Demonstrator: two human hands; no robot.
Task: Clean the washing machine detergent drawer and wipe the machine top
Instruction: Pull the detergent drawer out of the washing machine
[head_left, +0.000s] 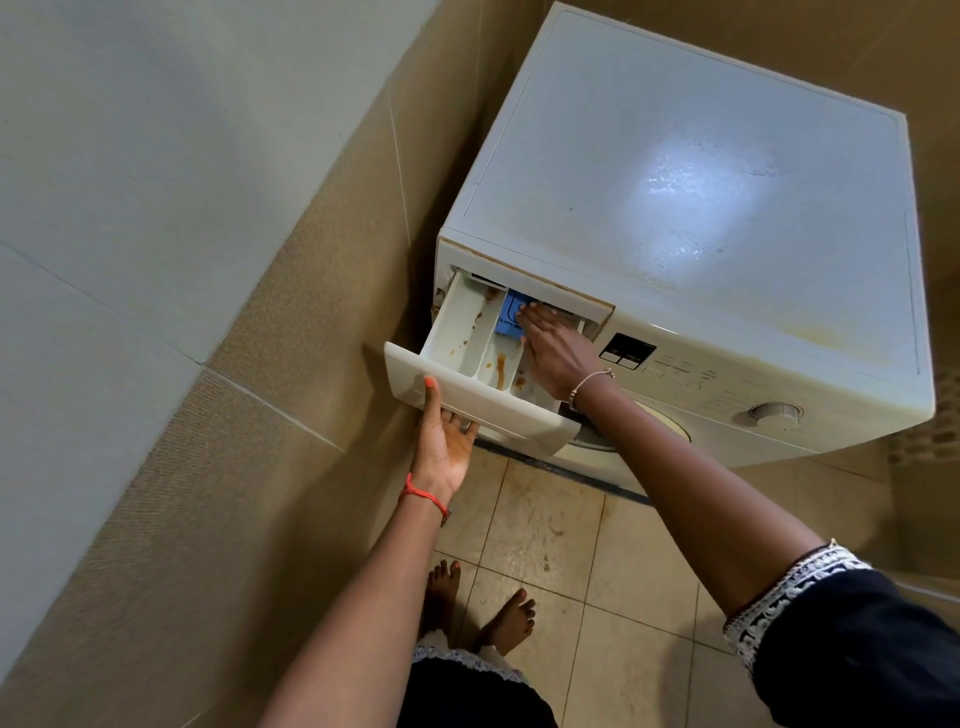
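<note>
The white detergent drawer (467, 332) is pulled far out of the washing machine (727, 364). Brown stains mark its compartments. My left hand (444, 436) grips the drawer's front panel from below, thumb on top of the panel. My right hand (550, 348) reaches into the drawer from above, fingers flat and pressing on the blue insert (508, 314) at the back. The machine top (701, 171) is white, dusty, with yellowish stains near its front edge and a bright reflection in the middle.
A beige tiled wall (311, 338) runs close along the machine's left side. The control panel has a small display (626, 351) and a dial (775, 413). My bare feet (478, 608) stand on stained beige floor tiles in front of the machine.
</note>
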